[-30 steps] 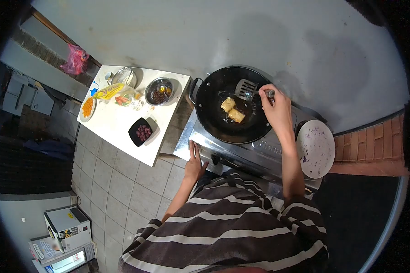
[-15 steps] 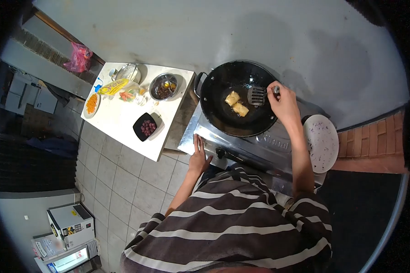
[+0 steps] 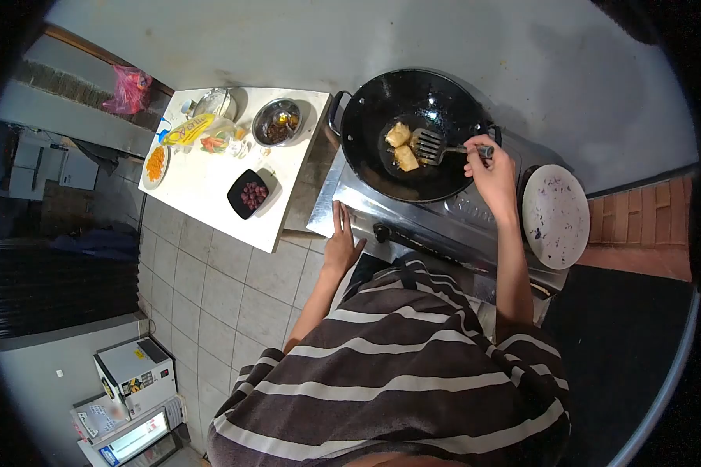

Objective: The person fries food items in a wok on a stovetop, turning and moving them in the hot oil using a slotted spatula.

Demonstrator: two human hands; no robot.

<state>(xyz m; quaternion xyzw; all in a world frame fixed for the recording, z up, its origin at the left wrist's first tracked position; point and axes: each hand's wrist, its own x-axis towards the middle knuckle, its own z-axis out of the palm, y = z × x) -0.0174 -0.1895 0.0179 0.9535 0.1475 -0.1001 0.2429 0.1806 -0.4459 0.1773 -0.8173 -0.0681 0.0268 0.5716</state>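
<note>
The cooking looked to be at the frying step: two golden pieces [image 3: 406, 159] lay in the wok [image 3: 401, 187] on the stove [image 3: 346, 204], with the turner [image 3: 428, 146] in among them. The right hand [image 3: 492, 175] had its fingers curled around the turner's handle. The blade sat right beside the pieces and seemed to touch them; whether any of its edge was under one, I could not tell. I judged that any move from there called for a low, level blade and a gentle wrist, as the pieces lay close together in shiny fat. The left hand [image 3: 340, 245] held nothing; it rested on the stove's front edge, fingers extended and thumb apart.

I counted one wok, one turner and two pieces. One knob [image 3: 382, 233] showed on the stove. One white plate [image 3: 555, 218], flecked with purple, was just beside the stove's right end. On the one table [image 3: 202, 183] were three bowls: a steel bowl [image 3: 262, 134], a black bowl [image 3: 236, 204] of purple bits too many to count, and a far bowl [image 3: 230, 103]. One packet [image 3: 191, 131] and one plate of orange shreds [image 3: 155, 166] were there too.
</note>
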